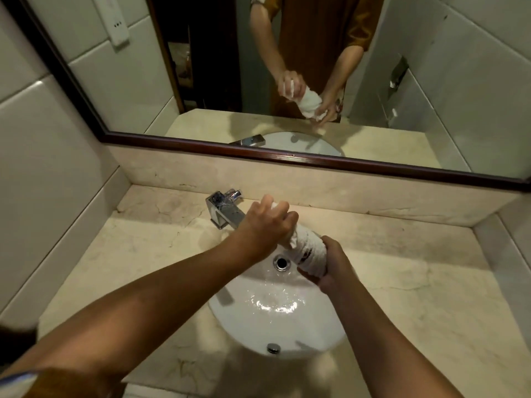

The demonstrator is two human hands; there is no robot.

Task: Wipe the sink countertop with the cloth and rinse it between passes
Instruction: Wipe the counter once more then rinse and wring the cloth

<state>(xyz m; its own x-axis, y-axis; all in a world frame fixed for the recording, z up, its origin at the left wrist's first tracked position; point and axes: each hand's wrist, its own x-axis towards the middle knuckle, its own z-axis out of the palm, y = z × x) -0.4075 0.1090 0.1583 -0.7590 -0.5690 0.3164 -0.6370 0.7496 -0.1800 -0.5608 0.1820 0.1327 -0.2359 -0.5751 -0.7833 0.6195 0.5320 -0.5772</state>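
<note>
A white cloth (310,251) is twisted into a tight roll above the white oval sink (230,308). My left hand (264,225) grips its upper end, close to the chrome faucet (222,211). My right hand (330,268) grips its lower end over the basin. Water lies rippling in the bowl around the drain (281,263). The beige marble countertop (416,297) surrounds the sink on all sides.
A dark-framed mirror (287,158) runs along the back above a low marble backsplash (316,185) and reflects my hands and the cloth. White tiled walls (43,168) close in at left and right. The overflow hole (273,348) sits at the sink's near rim.
</note>
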